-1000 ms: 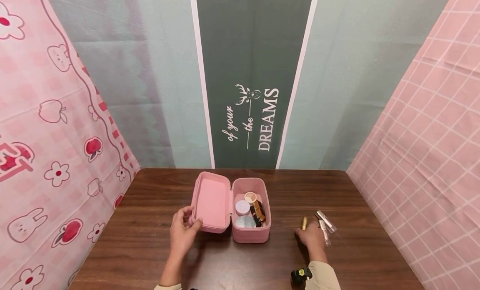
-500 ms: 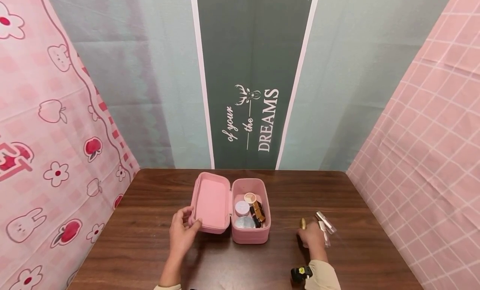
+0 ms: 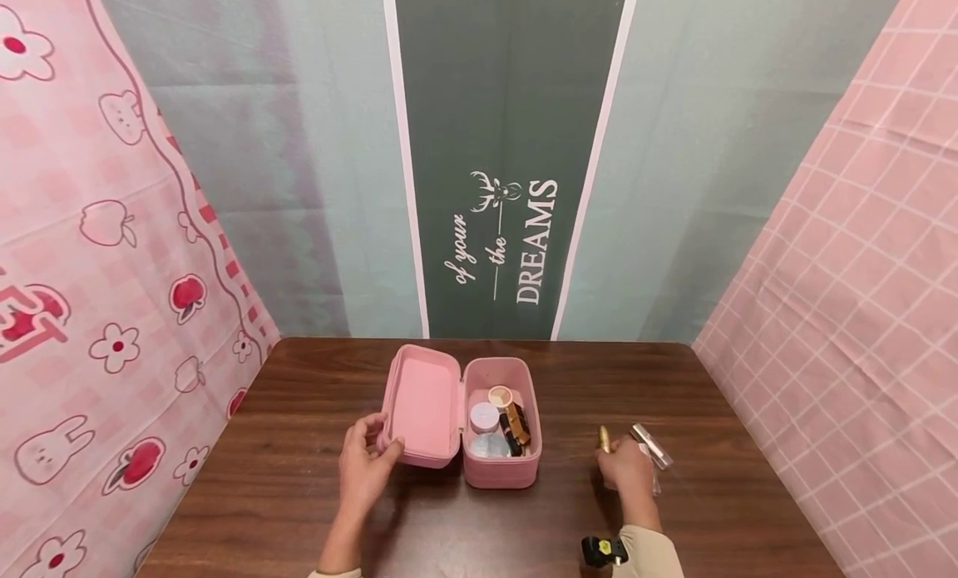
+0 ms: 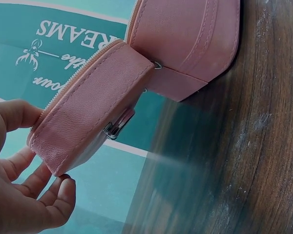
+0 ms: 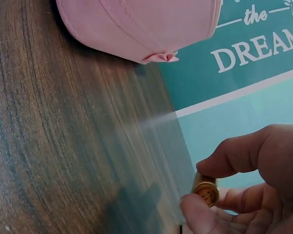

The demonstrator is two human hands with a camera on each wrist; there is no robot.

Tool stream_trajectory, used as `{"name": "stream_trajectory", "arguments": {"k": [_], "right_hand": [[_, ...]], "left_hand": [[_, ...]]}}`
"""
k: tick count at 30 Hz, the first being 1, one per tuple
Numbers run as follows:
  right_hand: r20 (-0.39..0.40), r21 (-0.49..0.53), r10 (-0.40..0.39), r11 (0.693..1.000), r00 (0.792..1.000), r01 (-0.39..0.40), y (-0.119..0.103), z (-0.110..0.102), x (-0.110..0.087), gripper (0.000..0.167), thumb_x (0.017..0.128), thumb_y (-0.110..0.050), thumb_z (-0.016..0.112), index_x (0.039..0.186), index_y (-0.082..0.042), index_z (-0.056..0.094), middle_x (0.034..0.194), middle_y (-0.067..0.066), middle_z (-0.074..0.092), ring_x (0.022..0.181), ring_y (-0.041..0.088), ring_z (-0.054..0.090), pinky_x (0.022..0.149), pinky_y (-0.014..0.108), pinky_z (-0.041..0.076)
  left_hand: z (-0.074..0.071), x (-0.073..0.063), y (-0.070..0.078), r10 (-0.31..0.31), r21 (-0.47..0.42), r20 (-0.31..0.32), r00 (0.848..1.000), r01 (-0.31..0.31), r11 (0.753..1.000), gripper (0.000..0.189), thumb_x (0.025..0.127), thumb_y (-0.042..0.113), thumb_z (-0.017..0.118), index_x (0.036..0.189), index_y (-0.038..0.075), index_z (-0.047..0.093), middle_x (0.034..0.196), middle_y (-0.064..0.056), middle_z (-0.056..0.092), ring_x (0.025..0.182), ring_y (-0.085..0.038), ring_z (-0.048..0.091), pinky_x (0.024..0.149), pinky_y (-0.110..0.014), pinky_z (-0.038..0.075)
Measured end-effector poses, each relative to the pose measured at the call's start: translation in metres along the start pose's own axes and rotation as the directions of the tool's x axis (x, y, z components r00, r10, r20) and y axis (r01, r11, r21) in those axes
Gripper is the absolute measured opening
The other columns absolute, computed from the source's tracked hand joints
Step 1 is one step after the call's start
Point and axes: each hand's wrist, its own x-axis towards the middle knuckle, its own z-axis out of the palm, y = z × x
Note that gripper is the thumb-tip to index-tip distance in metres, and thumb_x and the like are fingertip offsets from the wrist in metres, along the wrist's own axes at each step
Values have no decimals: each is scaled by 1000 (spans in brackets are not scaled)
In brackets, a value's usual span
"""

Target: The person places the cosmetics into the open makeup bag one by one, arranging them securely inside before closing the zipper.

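A pink zippered makeup case [image 3: 501, 471] stands on the table with its lid [image 3: 422, 403] folded out to the left. My left hand [image 3: 362, 461] grips the lid's outer corner; the left wrist view shows the thumb on the zipper edge and fingers under the lid [image 4: 88, 92]. To the right of the case, my right hand [image 3: 630, 471] pinches a short gold tube, lipstick-like [image 3: 604, 438], between thumb and fingers. The right wrist view shows the round end of that gold tube [image 5: 205, 190]. Inside the case lie a lilac round jar [image 3: 484, 417], a palette [image 3: 500, 397] and other cosmetics.
Clear tubes with silver caps [image 3: 653, 445] lie right beside my right hand, one partly hidden by it. Behind the wooden table [image 3: 299, 395] hangs a green cloth [image 3: 509, 104]. Pink cloths border both sides.
The gold tube has come up slightly in my right hand, which has turned and shifted a little right over a clear tube. My left hand and the case stay put.
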Motion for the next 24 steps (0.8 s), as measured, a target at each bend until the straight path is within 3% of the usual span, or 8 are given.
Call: {"name": "stream_trajectory", "arguments": {"k": [10,18,24], "right_hand": [[65,55,-7,998,998,3,-14,-5,-10,29,77,-16,56,52,-12,43,44,0,49,40,13,52,41,27,42],[87,-28,-43,999,995,45,-35,-22,-13,33,80,-24,58,52,-14,44,44,-3,46,43,15,42,42,30,31],[81,-13,-92,996,992,93,-51,-32,-13,25,79,-23,60,60,-10,53,57,0,46,53,17,43,47,31,34]], "left_hand": [[0,-1,1,12,4,-17,1000,-12,1000,39,72,-3,73,108,-3,59,102,-17,53,89,-28,54,69,-27,49],[-2,1,1,-11,29,-10,1000,11,1000,39,72,0,73,109,-3,60,102,-16,52,88,-23,54,70,-20,48],[-2,2,0,-16,41,7,1000,16,999,40,72,2,74,109,-3,60,103,-15,53,89,-24,55,70,-22,49]]}}
